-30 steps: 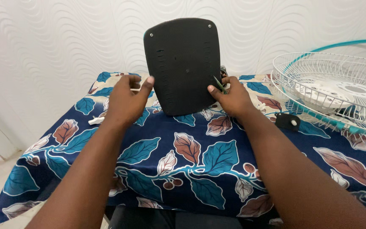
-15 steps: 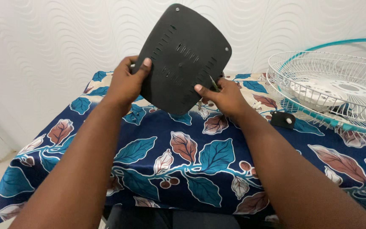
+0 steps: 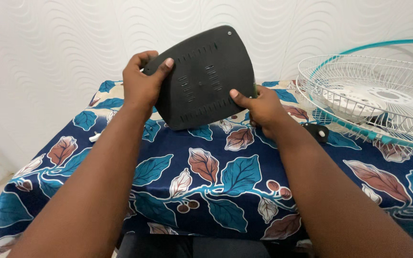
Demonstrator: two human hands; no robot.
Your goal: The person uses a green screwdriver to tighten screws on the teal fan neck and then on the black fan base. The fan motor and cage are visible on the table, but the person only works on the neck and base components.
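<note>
Head view: both hands are holding a black plastic panel [image 3: 201, 79] up above the far part of the tabletop [image 3: 206, 191].
Panel: it is tilting, its slotted flat face turning toward the camera, one screw hole showing near its top right corner.
Left hand [image 3: 142, 88]: its fingers are clenching the panel's left edge, thumb pressing on the front face.
Right hand [image 3: 261, 107]: its fingers are gripping the panel's lower right edge, thumb lying on the face, and a thin green tool [image 3: 254, 91] is peeking out beside the fingers.
Tabletop: it is wearing a dark blue cloth with teal and brown leaves.
Right side: a white wire fan guard [image 3: 374, 100] with a teal rim is lying on the cloth, and a small black part [image 3: 317, 132] is sitting just near it.
Left side: a small white piece [image 3: 94, 138] is resting near the cloth's left edge.
</note>
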